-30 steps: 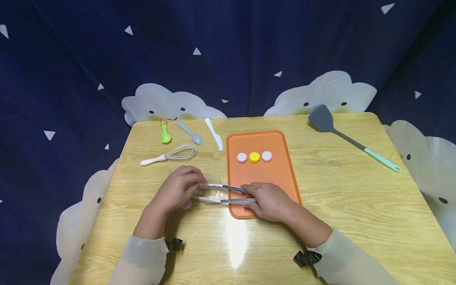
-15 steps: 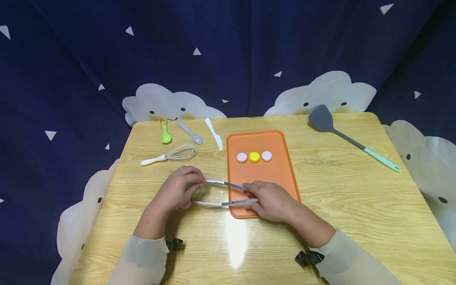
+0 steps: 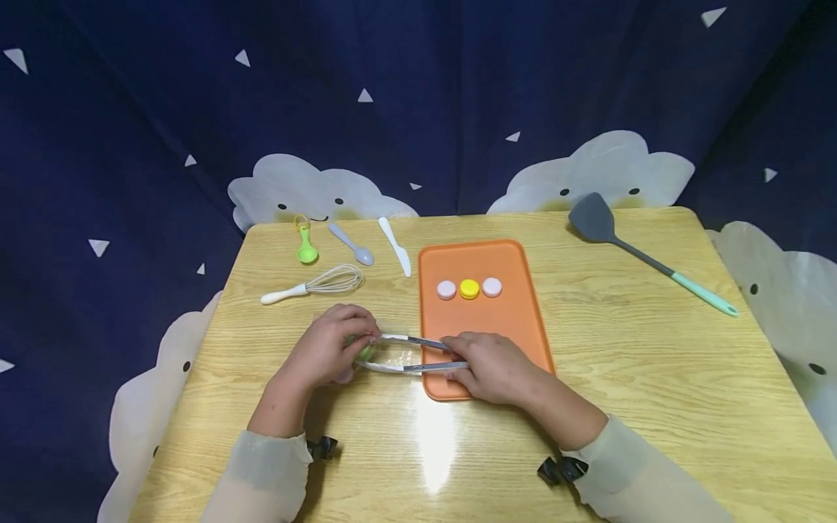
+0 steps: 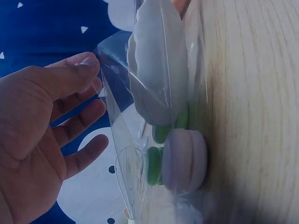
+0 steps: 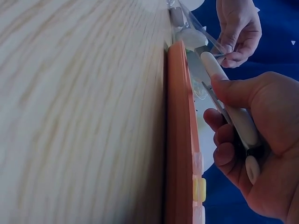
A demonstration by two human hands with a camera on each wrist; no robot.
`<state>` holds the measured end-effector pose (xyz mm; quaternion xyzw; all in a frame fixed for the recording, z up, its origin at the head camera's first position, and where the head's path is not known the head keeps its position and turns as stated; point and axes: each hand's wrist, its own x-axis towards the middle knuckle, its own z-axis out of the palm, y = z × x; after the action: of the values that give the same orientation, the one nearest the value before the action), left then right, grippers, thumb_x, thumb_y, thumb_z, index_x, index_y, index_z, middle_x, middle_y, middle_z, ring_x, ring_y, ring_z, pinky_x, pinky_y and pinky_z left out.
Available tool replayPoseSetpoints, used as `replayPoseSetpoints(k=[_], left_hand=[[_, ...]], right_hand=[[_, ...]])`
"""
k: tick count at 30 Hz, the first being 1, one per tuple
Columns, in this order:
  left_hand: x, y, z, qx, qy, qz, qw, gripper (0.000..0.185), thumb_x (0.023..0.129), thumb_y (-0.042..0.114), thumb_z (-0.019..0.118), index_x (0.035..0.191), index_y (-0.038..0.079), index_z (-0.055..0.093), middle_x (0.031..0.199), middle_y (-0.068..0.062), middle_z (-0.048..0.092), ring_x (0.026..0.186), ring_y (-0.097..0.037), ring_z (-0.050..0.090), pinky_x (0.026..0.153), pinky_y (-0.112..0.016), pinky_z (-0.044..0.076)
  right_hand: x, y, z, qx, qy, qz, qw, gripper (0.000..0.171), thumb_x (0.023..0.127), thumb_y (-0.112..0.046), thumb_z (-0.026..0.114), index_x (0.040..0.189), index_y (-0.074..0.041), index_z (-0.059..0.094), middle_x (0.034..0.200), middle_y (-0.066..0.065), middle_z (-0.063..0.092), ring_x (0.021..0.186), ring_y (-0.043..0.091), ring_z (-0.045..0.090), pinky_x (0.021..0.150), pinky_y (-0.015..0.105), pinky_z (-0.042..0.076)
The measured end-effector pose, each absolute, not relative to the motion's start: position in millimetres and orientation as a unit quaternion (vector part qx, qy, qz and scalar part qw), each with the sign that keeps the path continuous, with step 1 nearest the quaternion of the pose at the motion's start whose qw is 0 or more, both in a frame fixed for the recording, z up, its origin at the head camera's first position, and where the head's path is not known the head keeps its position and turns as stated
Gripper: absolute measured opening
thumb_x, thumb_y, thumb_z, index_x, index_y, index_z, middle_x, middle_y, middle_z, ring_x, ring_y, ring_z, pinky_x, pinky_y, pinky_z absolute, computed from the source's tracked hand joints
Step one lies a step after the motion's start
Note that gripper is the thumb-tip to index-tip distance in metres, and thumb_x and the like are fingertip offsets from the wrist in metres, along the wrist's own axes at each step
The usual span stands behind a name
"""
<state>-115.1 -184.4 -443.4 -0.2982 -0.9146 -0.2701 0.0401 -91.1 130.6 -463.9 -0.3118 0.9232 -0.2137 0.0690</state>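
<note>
Lilac macaron (image 4: 184,161) shows in left wrist only.

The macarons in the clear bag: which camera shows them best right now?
The left wrist view: the lilac macaron and the green ones fill the frame through the clear bag on the table. In the head view the left hand covers nearly all of them; only a green sliver shows. The right wrist view shows the bag small and far off.

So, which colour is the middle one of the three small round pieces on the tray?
Yellow: the middle piece sits between two pale pink ones on the orange tray, clearest in the head view.
</note>
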Motion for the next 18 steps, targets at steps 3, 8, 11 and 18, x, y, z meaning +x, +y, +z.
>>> replayPoseSetpoints(k=[3,8,11,18], left_hand=[[-115,-184,-445,-0.302,-0.913,-0.270,0.038,0.008,0.094,0.009,0.077,0.095,0.017,0.080,0.112,0.002,0.070,0.111,-0.021,0.062,0.094,-0.044,0.053],[-115,-185,-445,-0.302,-0.913,-0.271,0.040,0.007,0.093,0.010,0.079,0.094,0.018,0.079,0.112,0.003,0.069,0.110,-0.021,0.062,0.095,-0.044,0.053],[-116,-185,-445,-0.300,-0.913,-0.272,0.042,0.008,0.092,0.010,0.080,0.093,0.018,0.079,0.111,0.003,0.069,0.110,-0.020,0.062,0.095,-0.043,0.052],[-116,-186,-447,-0.300,-0.912,-0.276,0.038,0.009,0.092,0.009,0.080,0.095,0.017,0.079,0.112,0.003,0.069,0.110,-0.020,0.062,0.095,-0.042,0.052]], right_hand=[[-89,137,-464,-0.319,0.921,-0.214,0.062,0.045,0.097,-0.033,0.073,0.135,-0.010,0.066,0.105,-0.003,0.069,0.089,0.014,0.064,0.081,0.041,0.055],[-86,150,-462,-0.322,0.918,-0.226,0.038,0.045,0.096,-0.033,0.075,0.134,-0.010,0.066,0.106,-0.003,0.071,0.089,0.014,0.065,0.080,0.041,0.056],[-83,159,-462,-0.315,0.921,-0.227,0.026,0.046,0.096,-0.034,0.076,0.134,-0.010,0.066,0.109,-0.001,0.073,0.094,0.016,0.068,0.083,0.043,0.057],[-72,181,-463,-0.299,0.925,-0.233,0.010,0.048,0.094,-0.034,0.078,0.133,-0.009,0.067,0.110,-0.001,0.074,0.100,0.017,0.071,0.087,0.045,0.058]])
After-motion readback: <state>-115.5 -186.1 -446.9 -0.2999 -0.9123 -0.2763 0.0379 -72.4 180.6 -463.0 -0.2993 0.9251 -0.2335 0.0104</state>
